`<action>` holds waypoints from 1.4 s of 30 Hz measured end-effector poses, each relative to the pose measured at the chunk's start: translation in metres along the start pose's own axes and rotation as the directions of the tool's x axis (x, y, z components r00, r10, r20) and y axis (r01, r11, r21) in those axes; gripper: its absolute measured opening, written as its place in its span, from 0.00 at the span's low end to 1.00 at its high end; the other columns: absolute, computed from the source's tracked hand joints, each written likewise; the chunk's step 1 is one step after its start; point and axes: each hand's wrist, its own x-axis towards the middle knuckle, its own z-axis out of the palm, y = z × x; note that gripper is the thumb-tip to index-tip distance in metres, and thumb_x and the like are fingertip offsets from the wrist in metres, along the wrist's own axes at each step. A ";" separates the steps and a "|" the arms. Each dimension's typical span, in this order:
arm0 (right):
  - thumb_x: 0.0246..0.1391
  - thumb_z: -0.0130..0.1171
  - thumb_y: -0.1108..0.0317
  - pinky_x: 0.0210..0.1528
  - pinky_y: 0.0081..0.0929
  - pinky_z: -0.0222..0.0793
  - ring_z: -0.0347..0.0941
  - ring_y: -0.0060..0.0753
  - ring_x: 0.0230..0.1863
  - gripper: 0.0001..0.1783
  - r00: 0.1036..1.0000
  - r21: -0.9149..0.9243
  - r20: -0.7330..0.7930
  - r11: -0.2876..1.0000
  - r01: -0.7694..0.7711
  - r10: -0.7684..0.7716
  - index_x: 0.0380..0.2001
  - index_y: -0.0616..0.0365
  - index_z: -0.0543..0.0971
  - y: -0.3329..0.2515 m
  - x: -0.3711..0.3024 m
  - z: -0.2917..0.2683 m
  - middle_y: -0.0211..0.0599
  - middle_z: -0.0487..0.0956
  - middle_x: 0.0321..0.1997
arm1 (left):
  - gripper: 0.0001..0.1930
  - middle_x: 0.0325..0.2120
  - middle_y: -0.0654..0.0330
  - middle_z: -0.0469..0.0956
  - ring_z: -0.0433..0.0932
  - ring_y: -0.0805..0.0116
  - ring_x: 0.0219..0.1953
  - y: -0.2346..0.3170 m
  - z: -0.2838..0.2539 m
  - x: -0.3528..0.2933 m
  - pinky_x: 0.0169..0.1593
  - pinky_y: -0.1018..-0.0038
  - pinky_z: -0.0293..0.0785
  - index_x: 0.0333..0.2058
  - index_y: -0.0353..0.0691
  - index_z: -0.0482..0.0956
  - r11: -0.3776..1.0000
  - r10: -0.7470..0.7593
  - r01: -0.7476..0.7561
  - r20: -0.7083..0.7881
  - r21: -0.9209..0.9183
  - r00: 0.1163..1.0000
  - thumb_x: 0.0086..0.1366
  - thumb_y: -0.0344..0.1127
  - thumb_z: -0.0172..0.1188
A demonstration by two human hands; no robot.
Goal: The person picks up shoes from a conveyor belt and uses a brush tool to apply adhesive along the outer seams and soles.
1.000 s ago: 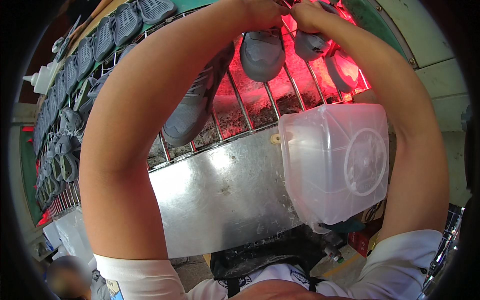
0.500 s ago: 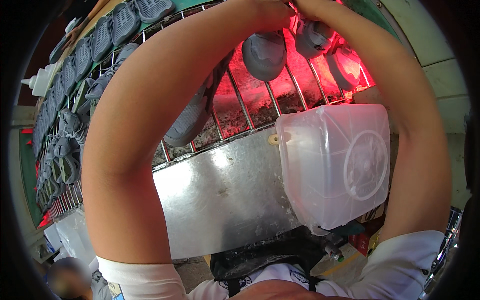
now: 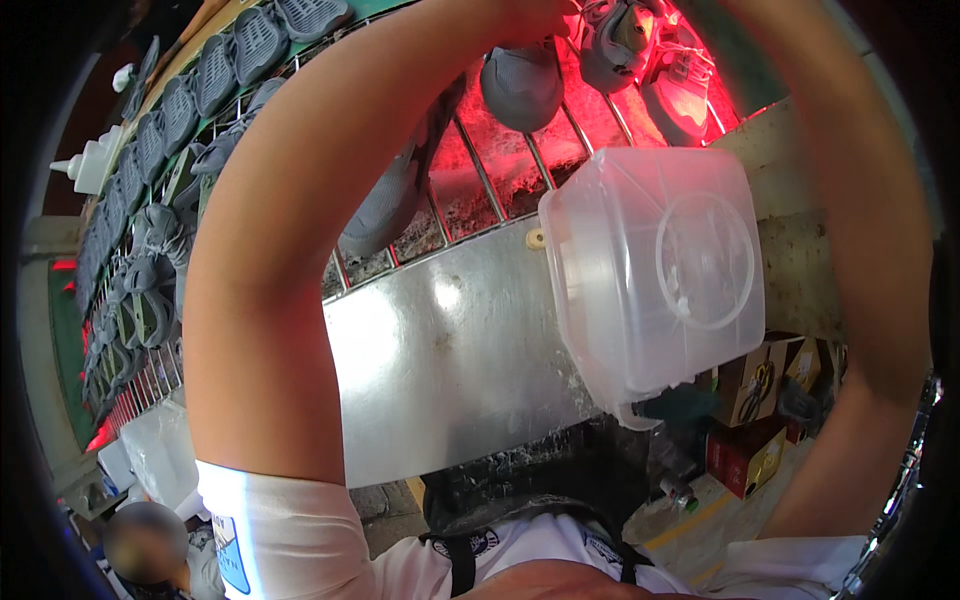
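My left hand point(image 3: 538, 22) is at the upper edge, partly cut off, just above a grey shoe point(image 3: 522, 88) whose rounded toe points toward me. Its fingers are mostly hidden, so a hold on that shoe cannot be made out. To the right lie a second grey shoe point(image 3: 612, 55) and a laced shoe point(image 3: 683, 95) lit red. Another grey shoe point(image 3: 385, 205) shows partly behind my left forearm. My right forearm rises along the right side and leaves at the top; the hand is outside the picture. All these shoes rest on a metal bar rack point(image 3: 484, 180) glowing red underneath.
A translucent plastic bin point(image 3: 600, 280) sticks out in front of the rack, beside a metal panel point(image 3: 430, 390). Rows of grey soles point(image 3: 214, 75) and uppers stand at left, near a white squeeze bottle point(image 3: 92, 162). Boxes point(image 3: 745, 455) lie low right; a person point(image 3: 150, 550) is low left.
My hands, close together at the top before, have come apart. The right one has moved right and out of view. The view has shifted, with rack and bin now higher.
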 end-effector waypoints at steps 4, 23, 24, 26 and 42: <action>0.56 0.61 0.68 0.45 0.35 0.77 0.82 0.43 0.41 0.13 0.989 0.314 -0.062 0.943 -0.107 0.133 0.42 0.64 0.84 0.012 -0.118 -0.021 0.45 0.84 0.40 | 0.20 0.58 0.62 0.77 0.65 0.53 0.68 0.013 -0.063 -0.003 0.69 0.55 0.62 0.52 0.51 0.83 0.968 0.193 -0.190 -0.002 0.167 0.981 0.60 0.38 0.59; 0.48 0.65 0.84 0.35 0.14 0.63 0.69 0.17 0.41 0.28 0.981 0.953 -0.019 0.299 -0.040 0.192 0.56 0.64 0.77 -0.031 -0.360 0.094 0.38 0.75 0.55 | 0.19 0.43 0.53 0.86 0.86 0.58 0.45 0.120 -0.181 -0.369 0.51 0.68 0.80 0.52 0.40 0.83 0.320 -0.937 0.707 -0.099 -0.631 0.336 0.63 0.36 0.63; 0.48 0.65 0.83 0.34 0.14 0.63 0.69 0.17 0.40 0.28 0.988 0.947 -0.019 0.321 -0.033 0.155 0.55 0.64 0.77 -0.029 -0.360 0.093 0.38 0.75 0.55 | 0.19 0.43 0.51 0.86 0.86 0.54 0.45 0.104 -0.177 -0.365 0.51 0.66 0.80 0.51 0.38 0.83 0.343 -0.932 0.727 -0.118 -0.595 0.344 0.62 0.38 0.63; 0.47 0.65 0.83 0.34 0.14 0.63 0.69 0.17 0.40 0.26 0.996 0.931 0.002 0.364 -0.035 0.090 0.53 0.62 0.78 -0.027 -0.363 0.092 0.37 0.75 0.56 | 0.21 0.43 0.48 0.86 0.86 0.54 0.44 0.072 -0.166 -0.350 0.49 0.66 0.81 0.51 0.36 0.82 0.435 -0.898 0.786 -0.145 -0.439 0.416 0.63 0.40 0.64; 0.48 0.64 0.80 0.64 0.38 0.66 0.72 0.43 0.59 0.25 0.982 0.907 0.081 0.396 -0.144 0.171 0.53 0.63 0.75 -0.042 -0.377 0.089 0.48 0.75 0.56 | 0.15 0.37 0.37 0.83 0.83 0.40 0.42 -0.090 -0.100 -0.280 0.48 0.53 0.79 0.39 0.32 0.84 0.566 -0.824 0.824 0.046 0.011 0.565 0.56 0.35 0.60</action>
